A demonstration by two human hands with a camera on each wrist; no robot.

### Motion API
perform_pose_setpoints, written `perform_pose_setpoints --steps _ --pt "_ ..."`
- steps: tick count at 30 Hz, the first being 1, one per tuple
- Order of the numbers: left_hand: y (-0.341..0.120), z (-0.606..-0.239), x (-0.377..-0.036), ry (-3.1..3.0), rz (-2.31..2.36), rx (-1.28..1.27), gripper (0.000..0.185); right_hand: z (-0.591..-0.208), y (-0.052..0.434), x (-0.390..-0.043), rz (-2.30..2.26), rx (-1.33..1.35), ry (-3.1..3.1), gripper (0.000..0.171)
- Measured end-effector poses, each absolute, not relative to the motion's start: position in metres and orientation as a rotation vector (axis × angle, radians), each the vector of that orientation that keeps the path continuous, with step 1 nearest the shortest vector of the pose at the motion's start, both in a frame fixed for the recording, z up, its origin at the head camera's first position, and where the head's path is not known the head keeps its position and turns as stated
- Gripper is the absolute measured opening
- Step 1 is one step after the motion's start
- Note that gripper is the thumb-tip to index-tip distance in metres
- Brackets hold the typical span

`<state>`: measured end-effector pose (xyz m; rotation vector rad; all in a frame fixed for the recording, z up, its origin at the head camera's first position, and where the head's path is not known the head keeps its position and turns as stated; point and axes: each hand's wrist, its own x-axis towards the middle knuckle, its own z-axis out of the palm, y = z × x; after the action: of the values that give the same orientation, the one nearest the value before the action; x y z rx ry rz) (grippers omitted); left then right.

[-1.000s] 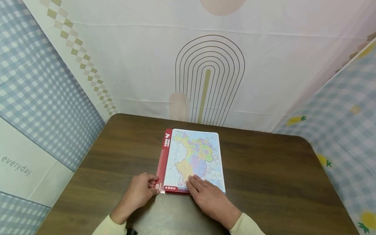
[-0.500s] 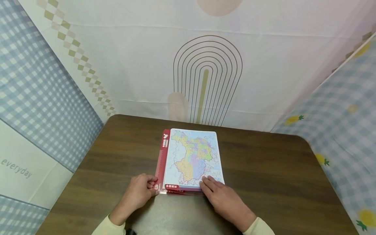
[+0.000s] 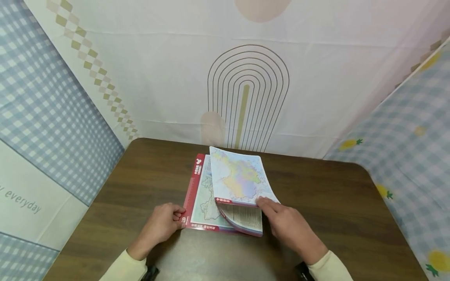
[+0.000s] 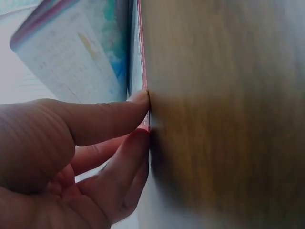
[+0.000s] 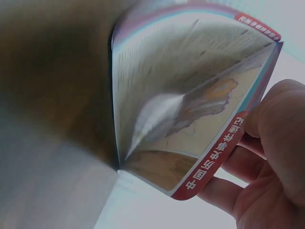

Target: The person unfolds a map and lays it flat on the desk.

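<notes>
A map atlas (image 3: 205, 203) with a red border lies in the middle of the brown table (image 3: 316, 203). My left hand (image 3: 180, 216) pinches its near left corner; the left wrist view shows thumb and forefinger (image 4: 138, 100) on the red edge (image 4: 144, 125). My right hand (image 3: 264, 203) holds a thick bunch of pages (image 3: 239, 179) lifted and bent up from the near right corner. Another map page shows underneath. In the right wrist view the pages (image 5: 190, 95) fan apart above my right hand (image 5: 259, 157), whose fingers curl around the red-edged bunch.
Patterned cloth (image 3: 246, 86) hangs behind the table, with blue checked cloth on the left (image 3: 52, 109) and right (image 3: 415, 128). The table's rounded far corners and side edges are in view. Bare wood lies on both sides of the atlas.
My right hand slid to the near right corner and lifted a bunch of pages, which now curve up off the atlas. The left hand stays on the near left corner.
</notes>
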<state>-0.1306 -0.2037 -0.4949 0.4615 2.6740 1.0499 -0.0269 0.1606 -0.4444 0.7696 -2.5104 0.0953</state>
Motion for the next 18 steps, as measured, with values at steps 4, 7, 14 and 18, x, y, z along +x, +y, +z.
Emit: perform_pose_setpoints --steps 4,7,14,18 --pt "-0.211 -0.498 -0.139 2.656 1.083 0.511 0.028 -0.435 0.180 -0.024 0.159 0.695 -2.532 0.065" --pt "-0.217 -0.501 -0.144 2.636 1.098 0.533 0.029 -0.431 0.195 -0.021 0.203 0.640 -2.531 0.062" --pt "-0.230 -0.501 -0.147 2.592 1.101 0.496 0.035 -0.426 0.224 -0.001 0.209 0.501 -2.568 0.048" --pt "-0.241 -0.500 -0.149 2.593 1.095 0.472 0.038 -0.424 0.236 0.012 0.222 0.411 -2.593 0.060"
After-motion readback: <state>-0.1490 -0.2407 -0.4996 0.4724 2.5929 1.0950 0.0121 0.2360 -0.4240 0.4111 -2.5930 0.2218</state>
